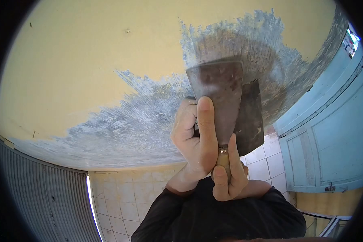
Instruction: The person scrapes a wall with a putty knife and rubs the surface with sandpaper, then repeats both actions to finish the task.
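Note:
My right hand (232,177) is closed around the short, light-coloured handle (223,161) of a scraper, one finger stretched up along the base of the blade. The scraper's wide, stained metal blade (220,80) points up, its broad edge over the patchy surface; whether it touches cannot be told. My left hand (197,133) grips the blade from the left, thumb laid flat on its face and the other fingers curled and partly hidden. Behind the blade, to the right, is a dark flat plate (251,117) with worn edges. What supports that plate is hidden.
A yellow painted surface (84,60) spreads overhead, with rough blue-grey bare patches (141,109). A light-blue door (326,149) stands at right, a ribbed grey shutter (32,189) at lower left. Pale tiles (121,201) show below.

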The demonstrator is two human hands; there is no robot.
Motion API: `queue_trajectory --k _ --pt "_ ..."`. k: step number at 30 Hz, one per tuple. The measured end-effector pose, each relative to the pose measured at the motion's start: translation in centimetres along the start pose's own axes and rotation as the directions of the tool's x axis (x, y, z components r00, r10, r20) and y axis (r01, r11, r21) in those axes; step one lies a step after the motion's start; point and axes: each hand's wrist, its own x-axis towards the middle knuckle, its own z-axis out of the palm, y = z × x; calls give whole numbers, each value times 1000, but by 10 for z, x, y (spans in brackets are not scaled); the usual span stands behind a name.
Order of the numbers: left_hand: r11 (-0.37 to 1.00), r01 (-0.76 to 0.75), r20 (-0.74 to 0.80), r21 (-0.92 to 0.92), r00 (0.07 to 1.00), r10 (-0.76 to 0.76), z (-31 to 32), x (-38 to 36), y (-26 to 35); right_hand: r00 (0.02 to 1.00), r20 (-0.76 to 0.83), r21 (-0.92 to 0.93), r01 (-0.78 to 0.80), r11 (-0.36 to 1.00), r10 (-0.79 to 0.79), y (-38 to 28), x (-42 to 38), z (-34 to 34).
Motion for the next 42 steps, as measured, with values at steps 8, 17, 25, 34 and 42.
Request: queue_trajectory --k 8,17,25,34,42 --pt "999 -17 13 27 1000 17 -4 -4 -8 958 18 158 -287 945 288 -20 3 -1" --pt "995 26 8 -100 1000 -25 0 4 1 998 -32 -63 49 997 -51 -8 8 6" --pt "1000 25 -19 -5 999 -25 -4 -2 -6 964 47 164 -267 949 263 -19 7 -2" --pt "995 -84 0 -43 996 84 4 20 7 949 125 205 -311 928 290 -17 25 -2" --pt "998 -57 7 12 998 56 -4 2 -5 928 161 173 -361 916 336 -21 9 -8"
